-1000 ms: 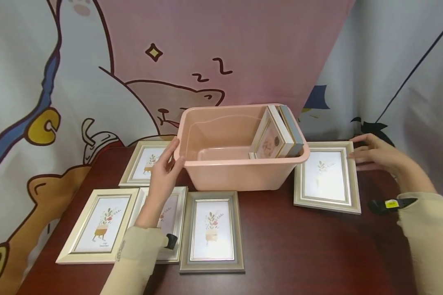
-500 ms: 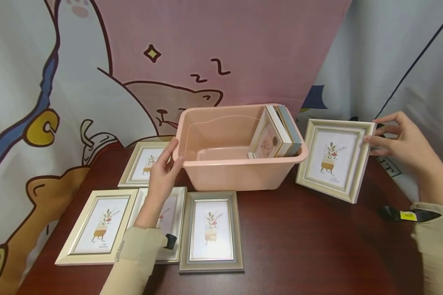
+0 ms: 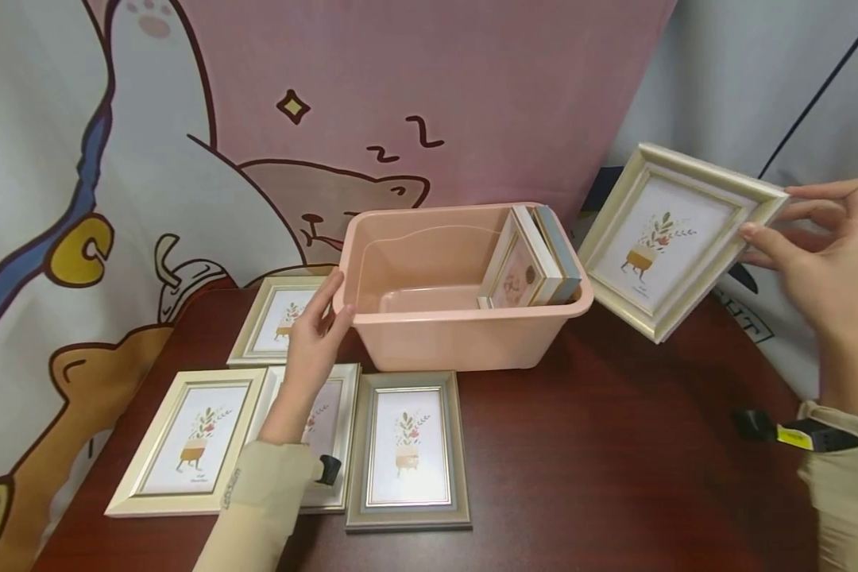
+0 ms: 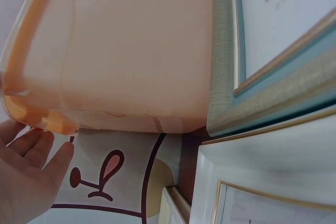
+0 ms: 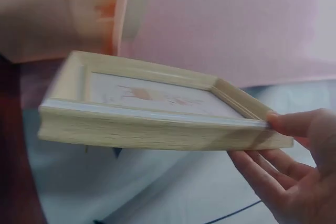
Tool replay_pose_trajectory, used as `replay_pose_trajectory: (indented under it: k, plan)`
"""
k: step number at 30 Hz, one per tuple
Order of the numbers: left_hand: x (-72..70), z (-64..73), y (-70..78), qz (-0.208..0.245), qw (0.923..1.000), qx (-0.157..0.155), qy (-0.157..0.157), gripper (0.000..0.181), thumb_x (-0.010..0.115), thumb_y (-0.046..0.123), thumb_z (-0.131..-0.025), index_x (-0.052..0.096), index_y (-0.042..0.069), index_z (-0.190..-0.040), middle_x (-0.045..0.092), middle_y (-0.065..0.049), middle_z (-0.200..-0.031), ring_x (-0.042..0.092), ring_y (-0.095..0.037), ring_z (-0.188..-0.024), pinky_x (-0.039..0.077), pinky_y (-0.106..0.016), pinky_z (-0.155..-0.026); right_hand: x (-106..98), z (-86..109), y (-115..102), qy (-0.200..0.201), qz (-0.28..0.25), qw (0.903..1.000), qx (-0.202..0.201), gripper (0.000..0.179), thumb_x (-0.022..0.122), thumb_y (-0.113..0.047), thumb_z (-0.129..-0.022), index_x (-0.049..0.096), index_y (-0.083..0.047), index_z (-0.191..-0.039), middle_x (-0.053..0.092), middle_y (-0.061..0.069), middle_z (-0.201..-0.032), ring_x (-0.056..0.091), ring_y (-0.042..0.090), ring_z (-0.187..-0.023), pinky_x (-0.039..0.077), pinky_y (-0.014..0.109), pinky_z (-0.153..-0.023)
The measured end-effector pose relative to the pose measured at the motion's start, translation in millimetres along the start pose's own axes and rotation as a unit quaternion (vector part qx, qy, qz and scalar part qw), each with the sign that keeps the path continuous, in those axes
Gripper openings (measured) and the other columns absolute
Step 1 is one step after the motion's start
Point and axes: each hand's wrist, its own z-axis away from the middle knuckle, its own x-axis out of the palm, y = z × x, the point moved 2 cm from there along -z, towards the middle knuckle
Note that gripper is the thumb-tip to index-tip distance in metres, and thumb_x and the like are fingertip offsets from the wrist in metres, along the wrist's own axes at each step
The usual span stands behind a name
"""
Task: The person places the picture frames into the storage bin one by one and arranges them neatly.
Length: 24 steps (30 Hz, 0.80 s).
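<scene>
My right hand (image 3: 832,246) holds a pale gold picture frame (image 3: 668,238) by its right edge, thumb on the front and fingers behind. The frame hangs tilted in the air, right of the pink plastic basin (image 3: 465,342). Its picture of a plant pot on legs faces me; the right wrist view shows the same picture frame (image 5: 157,129) from the side. My left hand (image 3: 311,349) grips the basin's left rim near the front corner. Inside the basin, a white picture frame (image 3: 518,270) and a blue-grey frame (image 3: 559,254) lean upright against the right wall.
On the dark red table (image 3: 579,461) lie a cream frame (image 3: 136,469), a white frame (image 3: 346,477) partly under my left forearm, a grey-gold frame (image 3: 409,520) and another pale frame (image 3: 246,342) behind. A printed curtain (image 3: 515,103) hangs behind the table.
My right hand has raised the pale gold picture frame off the table, up and to the right, tilting it. The left hand stays at the basin's rim.
</scene>
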Motion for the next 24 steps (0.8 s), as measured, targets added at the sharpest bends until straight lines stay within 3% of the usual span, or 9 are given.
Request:
replay_pose_trajectory:
  k: [5,9,14,19,21,24]
  plan:
    - [-0.3,0.3,0.0,0.003,1.0000,0.001,-0.003,0.053,0.059,0.019,-0.101,0.044,0.014,-0.151,0.037,-0.001,-0.161,0.031,-0.018,-0.151,0.034,-0.046,-0.121,2.0,1.8,-21.7,0.069,-0.010,0.9973,-0.024,0.052,0.069,0.001,-0.088,0.052,-0.016,-0.134,0.061,-0.011,-0.117,0.064,-0.012,-0.083,0.052,0.003,-0.066]
    - [-0.4,0.2,0.6,0.007,1.0000,0.003,-0.003,0.052,0.059,0.018,-0.101,0.044,0.013,-0.151,0.037,-0.002,-0.161,0.030,-0.018,-0.151,0.034,-0.046,-0.121,3.8,2.9,-38.7,0.099,-0.011,0.9948,-0.019,0.046,0.070,-0.005,-0.089,0.056,-0.017,-0.132,0.059,-0.010,-0.124,0.067,-0.006,-0.095,0.052,0.002,-0.071]
    - [-0.7,-0.3,0.6,0.007,1.0000,0.000,-0.003,0.053,0.059,0.016,-0.101,0.044,0.014,-0.151,0.037,-0.003,-0.161,0.031,-0.018,-0.151,0.034,-0.046,-0.121,7.8,2.3,-60.4,0.125,-0.009,0.9912,-0.043,0.045,0.067,-0.015,-0.093,0.054,-0.017,-0.135,0.065,-0.008,-0.124,0.069,0.001,-0.104,0.052,0.003,-0.076]
    - [-0.6,-0.4,0.8,0.009,0.9999,-0.001,-0.004,0.053,0.059,0.017,-0.101,0.044,0.013,-0.151,0.037,-0.004,-0.161,0.031,-0.018,-0.151,0.035,-0.046,-0.121,15.3,4.9,-78.8,0.129,-0.108,0.9836,-0.065,0.046,0.069,-0.012,-0.091,0.053,-0.012,-0.134,0.066,0.000,-0.124,0.070,0.006,-0.105,0.055,0.007,-0.079]
    - [-0.5,-0.4,0.7,0.011,0.9999,-0.001,-0.004,0.053,0.059,0.017,-0.101,0.044,0.013,-0.151,0.037,-0.005,-0.161,0.030,-0.018,-0.151,0.035,-0.045,-0.120,19.8,6.7,-84.7,0.130,-0.161,0.9756,-0.072,0.046,0.072,-0.008,-0.089,0.054,-0.010,-0.131,0.067,0.003,-0.122,0.071,0.009,-0.103,0.056,0.010,-0.077]
    - [-0.4,-0.6,1.0,0.012,0.9999,-0.001,-0.005,0.053,0.059,0.017,-0.101,0.044,0.012,-0.151,0.037,-0.004,-0.161,0.030,-0.017,-0.151,0.035,-0.044,-0.120,26.7,8.5,-91.5,0.134,-0.176,0.9707,-0.094,0.046,0.073,-0.008,-0.088,0.053,-0.009,-0.129,0.067,0.006,-0.120,0.072,0.012,-0.103,0.057,0.013,-0.079]
